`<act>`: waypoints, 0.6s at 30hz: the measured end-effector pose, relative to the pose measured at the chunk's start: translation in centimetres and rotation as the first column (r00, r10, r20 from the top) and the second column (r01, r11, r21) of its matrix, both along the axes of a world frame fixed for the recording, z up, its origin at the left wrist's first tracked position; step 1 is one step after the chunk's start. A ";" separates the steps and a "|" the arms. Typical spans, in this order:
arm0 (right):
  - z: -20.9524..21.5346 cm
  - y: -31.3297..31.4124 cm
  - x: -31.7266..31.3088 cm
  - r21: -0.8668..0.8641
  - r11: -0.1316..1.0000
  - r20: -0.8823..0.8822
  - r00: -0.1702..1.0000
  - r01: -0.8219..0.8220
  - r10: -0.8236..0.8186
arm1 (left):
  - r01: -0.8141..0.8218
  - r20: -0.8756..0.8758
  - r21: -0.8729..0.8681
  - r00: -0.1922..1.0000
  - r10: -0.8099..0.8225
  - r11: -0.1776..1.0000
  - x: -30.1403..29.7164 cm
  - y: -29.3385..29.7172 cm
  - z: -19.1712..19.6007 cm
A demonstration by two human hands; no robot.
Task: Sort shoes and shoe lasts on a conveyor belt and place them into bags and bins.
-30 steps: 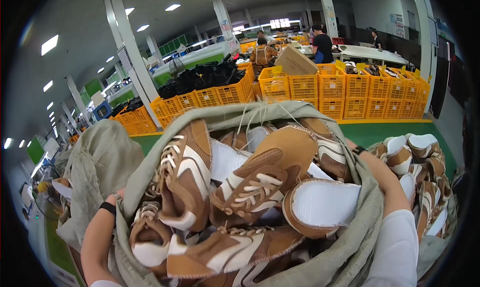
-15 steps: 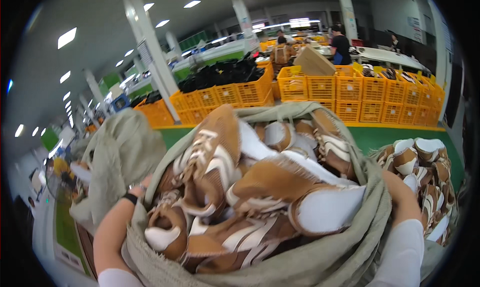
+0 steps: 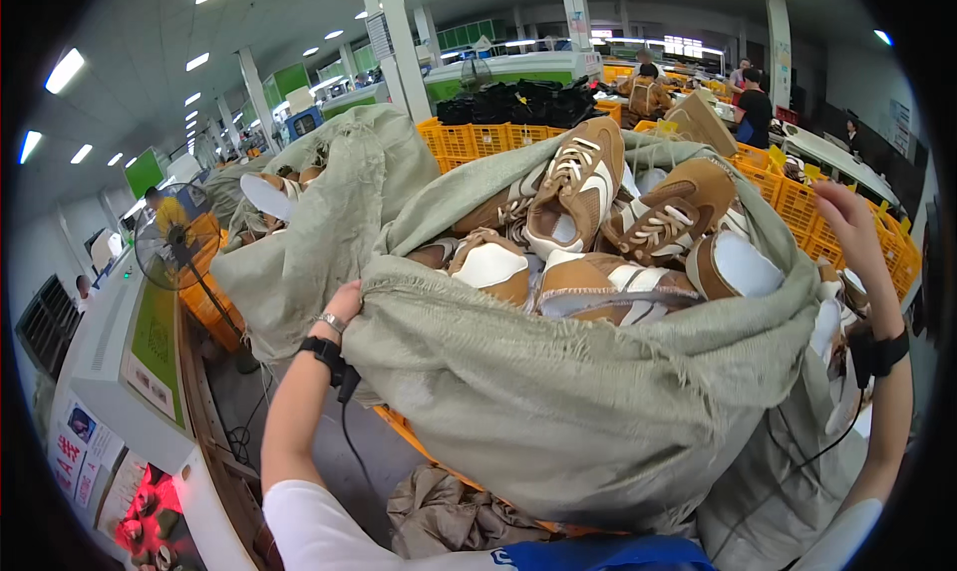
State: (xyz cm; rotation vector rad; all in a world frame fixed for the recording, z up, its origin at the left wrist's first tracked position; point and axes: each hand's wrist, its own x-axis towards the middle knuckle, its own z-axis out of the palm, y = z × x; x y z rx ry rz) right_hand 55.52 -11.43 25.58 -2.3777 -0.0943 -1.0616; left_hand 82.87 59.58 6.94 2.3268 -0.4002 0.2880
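Note:
A large grey-green woven sack (image 3: 588, 402) with frayed edges stands in front of me, full of brown-and-white shoe uppers (image 3: 576, 187). White lining boards show on several of them, and laces run through the eyelets. At the sack's left edge, the fingers of my left hand (image 3: 344, 302) are closed on the fabric rim. My right hand (image 3: 845, 212) is raised off the right side of the sack, fingers stretched out and holding nothing. Beneath it, more shoe uppers (image 3: 827, 322) are partly hidden by my arm and the sack.
A second sack (image 3: 329, 212) of uppers stands to the left, near a black standing fan (image 3: 179, 237). Orange crates (image 3: 464, 142) line the back, some holding black pieces. A green-and-white machine (image 3: 150, 352) is at far left. Crumpled fabric (image 3: 449, 511) lies below the sack.
My view has shifted, showing more of the sack's front. My right hand has come off the sack and up. Sack fabric now covers the front uppers, and my left hand shows on the rim.

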 end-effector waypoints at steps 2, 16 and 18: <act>2.7 11.5 -1.5 -0.055 0.940 -0.277 0.910 -0.337 0.310 | -0.127 -0.154 -0.258 0.984 0.089 0.958 -3.8 -1.5 1.0; -12.4 39.8 -4.6 -0.450 0.144 -0.530 0.394 -0.881 0.751 | -0.030 -0.045 -0.999 0.749 -0.661 0.034 -9.9 -5.0 -7.1; -16.2 40.0 -5.4 -0.408 0.090 -0.714 0.379 -0.909 0.588 | 0.049 0.020 -0.998 0.839 -0.544 0.040 -9.4 -6.5 -8.5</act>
